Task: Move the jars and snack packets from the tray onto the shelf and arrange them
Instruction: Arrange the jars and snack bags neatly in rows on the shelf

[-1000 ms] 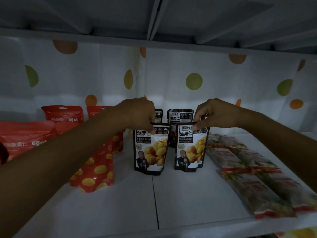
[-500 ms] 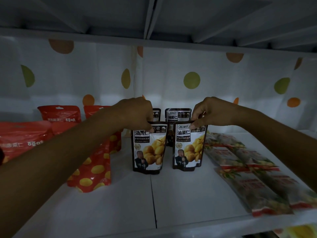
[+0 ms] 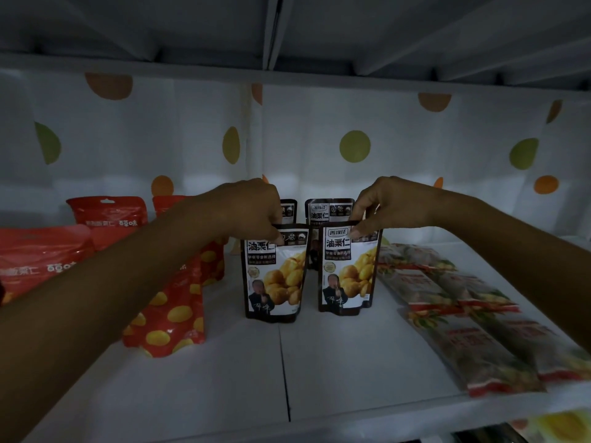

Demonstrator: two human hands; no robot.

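Two black-and-white chestnut packets stand upright side by side on the white shelf (image 3: 335, 372). My left hand (image 3: 252, 209) pinches the top edge of the left chestnut packet (image 3: 275, 279). My right hand (image 3: 387, 206) pinches the top of the right chestnut packet (image 3: 348, 273). Behind them stand two more of the same packets (image 3: 326, 215), the left one mostly hidden by my hand. No tray or jars are in view.
Red snack packets (image 3: 169, 318) with yellow dots stand at the left, partly behind my left forearm. Several long clear-wrapped packets (image 3: 463, 340) lie flat at the right, reaching the front edge. A dotted white backing (image 3: 355, 145) closes the rear; another shelf hangs low overhead.
Both front chestnut packets have shifted slightly back and upright with my hands still on their tops. The view has dropped a little.
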